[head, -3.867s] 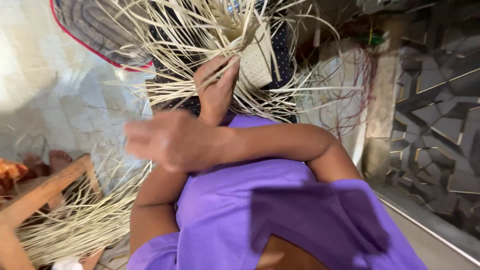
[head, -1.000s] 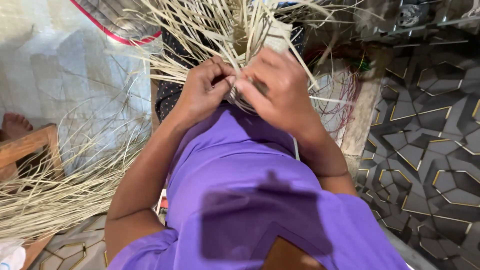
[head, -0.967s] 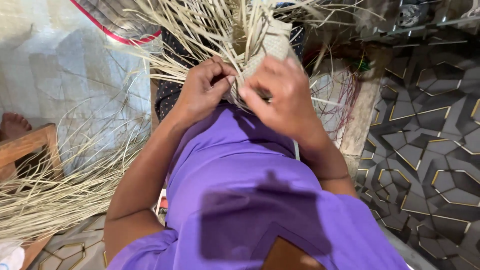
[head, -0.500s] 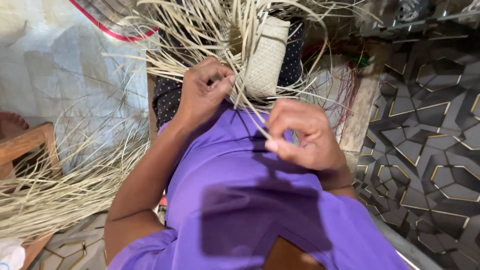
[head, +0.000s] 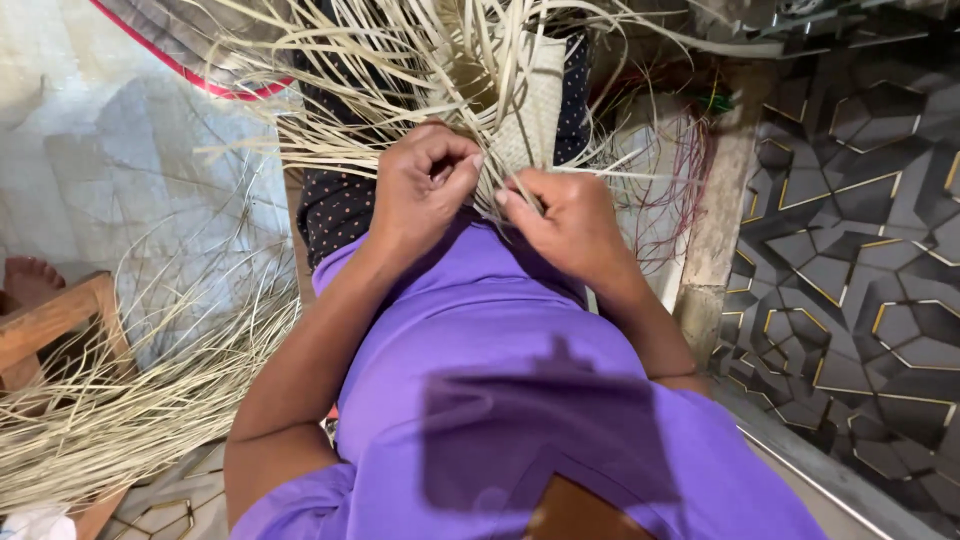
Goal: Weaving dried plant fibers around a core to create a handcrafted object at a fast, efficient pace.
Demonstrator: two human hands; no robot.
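The left hand (head: 420,190) is curled into a loose fist at the near edge of a half-woven basket (head: 530,110), its fingers (head: 440,150) bent in and pressed together on a few pale strips (head: 380,60) where they leave the weave. The right hand (head: 565,220) sits just beside it, thumb and forefinger pinched together on one flat strip at the same edge (how many strips it grips cannot be told from here). The two hands are nearly touching, with the woven part between and just above them.

The basket rests on the person's lap, against the purple shirt (head: 480,340), and a dark dotted cloth (head: 335,205) lies under it. Loose strip ends fan out from it in every direction, up and to both sides.

To the left, a second heap of long pale strips (head: 120,410) lies on the floor, across a wooden frame (head: 50,320). A bare foot (head: 30,280) of another person shows beside that frame at the picture's left edge. Thin reddish strands (head: 680,190) hang to the right of the basket, near a post (head: 715,230), and beyond it lies dark patterned tile (head: 860,230).
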